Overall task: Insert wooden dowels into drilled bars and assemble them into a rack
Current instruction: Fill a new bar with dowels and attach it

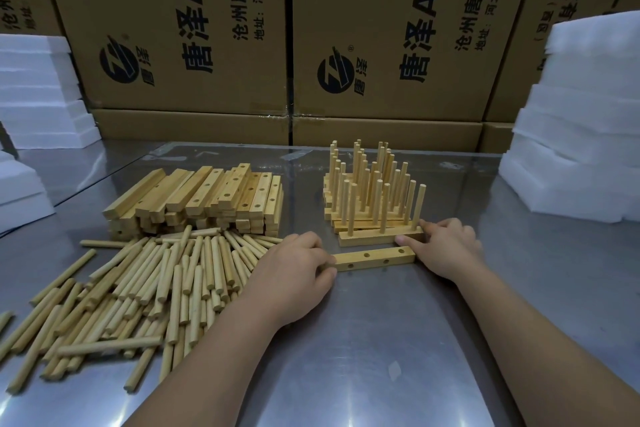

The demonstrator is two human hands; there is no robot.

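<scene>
Wooden parts on a steel worktop [346, 357], seen from the head camera. An empty bar [375, 258], with holes showing on its top and near face, lies flat between the two hands, its long axis running from hand to hand. The left hand [294, 267] is curled round the bar's left end, thumb against it. The right hand [448, 246] sits just off the bar's right end but grips a different piece. Its thumb presses the near face of a dowelled bar [367, 238] lying parallel just beyond, and its other fingers lie over that bar's right end. Three dowels stand upright in this bar. Further beyond the right hand stand the finished pieces [367, 191]. Loose dowels [156, 288] lie heaped just outboard of the left hand, and the stack of bars [207, 198] is beyond them. The coming move probably fills the empty bar. The left hand is much the nearer to the loose dowels, so its reach would be short and sideways.
</scene>
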